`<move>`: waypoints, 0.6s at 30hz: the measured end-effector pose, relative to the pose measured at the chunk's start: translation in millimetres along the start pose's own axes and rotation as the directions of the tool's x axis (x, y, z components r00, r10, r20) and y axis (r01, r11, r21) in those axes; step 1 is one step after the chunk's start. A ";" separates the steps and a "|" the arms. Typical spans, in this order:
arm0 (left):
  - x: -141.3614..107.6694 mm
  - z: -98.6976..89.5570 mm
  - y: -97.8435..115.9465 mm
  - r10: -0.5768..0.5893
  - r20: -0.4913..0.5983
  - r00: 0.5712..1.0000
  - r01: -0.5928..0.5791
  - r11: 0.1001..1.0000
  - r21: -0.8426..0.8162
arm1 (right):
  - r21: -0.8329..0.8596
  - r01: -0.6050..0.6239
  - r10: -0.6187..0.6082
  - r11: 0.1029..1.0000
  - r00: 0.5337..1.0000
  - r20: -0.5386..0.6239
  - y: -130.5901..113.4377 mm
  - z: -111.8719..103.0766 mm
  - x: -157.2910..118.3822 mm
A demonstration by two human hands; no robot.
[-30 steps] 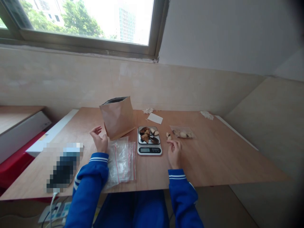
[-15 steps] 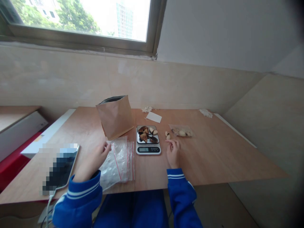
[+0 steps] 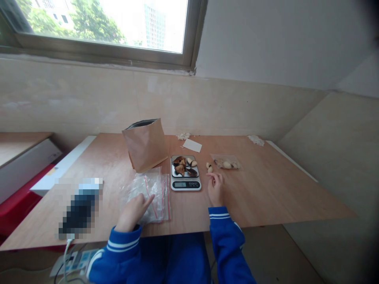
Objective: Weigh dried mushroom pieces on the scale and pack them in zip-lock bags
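Note:
My left hand [image 3: 136,208] is over the clear zip bags with red seal lines [image 3: 154,189], one finger extended and the rest loosely curled; it grips nothing I can see. A small white digital scale [image 3: 186,190] stands between my hands, its display lit but unreadable. On its plate lie several dried brown pieces [image 3: 179,169] and pale, dark-marked pieces [image 3: 192,162]. My right hand [image 3: 216,187] rests on the table right of the scale, fingers loosely bent, holding nothing visible. Just beyond its fingertips are small pale pieces [image 3: 209,167]; contact is unclear.
A brown paper pouch [image 3: 145,148] stands upright with its top open, behind the bags. A clear bag of pale pieces [image 3: 227,162] lies at right. Near the wall are a white card [image 3: 192,145] and crumpled tissue [image 3: 183,136]. A blurred-out phone-like device [image 3: 79,209] with a cable lies left.
My left hand has moved right and toward me, over the zip bags, with a finger now stretched out. The right hand stays nearly in place beside the pale pieces.

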State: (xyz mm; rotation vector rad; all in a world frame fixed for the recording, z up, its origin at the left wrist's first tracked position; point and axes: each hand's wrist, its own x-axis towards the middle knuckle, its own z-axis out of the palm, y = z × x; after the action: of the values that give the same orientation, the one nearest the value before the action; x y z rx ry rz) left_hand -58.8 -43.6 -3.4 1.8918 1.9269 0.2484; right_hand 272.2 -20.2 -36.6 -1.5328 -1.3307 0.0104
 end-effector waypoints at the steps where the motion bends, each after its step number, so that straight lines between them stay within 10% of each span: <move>1: -1.1 -0.1 4.9 -0.002 -0.011 1.000 0.002 1.000 0.016 | 0.004 -0.003 0.003 1.000 1.000 0.001 0.2 0.2 0.0; 7: -5.6 -4.2 30.0 -0.070 -0.043 0.997 0.073 0.996 0.061 | -0.003 -0.002 0.002 1.000 1.000 0.015 1.5 0.7 0.0; 18: 0.6 -13.7 4.7 -0.194 -0.099 0.976 0.197 0.980 0.017 | 0.054 0.100 -0.105 0.994 0.989 0.106 -13.7 9.9 18.8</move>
State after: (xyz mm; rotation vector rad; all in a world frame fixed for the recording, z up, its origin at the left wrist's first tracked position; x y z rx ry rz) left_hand -60.2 -40.5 10.7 1.7190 2.1741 0.2590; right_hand 263.7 -2.5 -20.6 -1.4384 -1.4840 0.0623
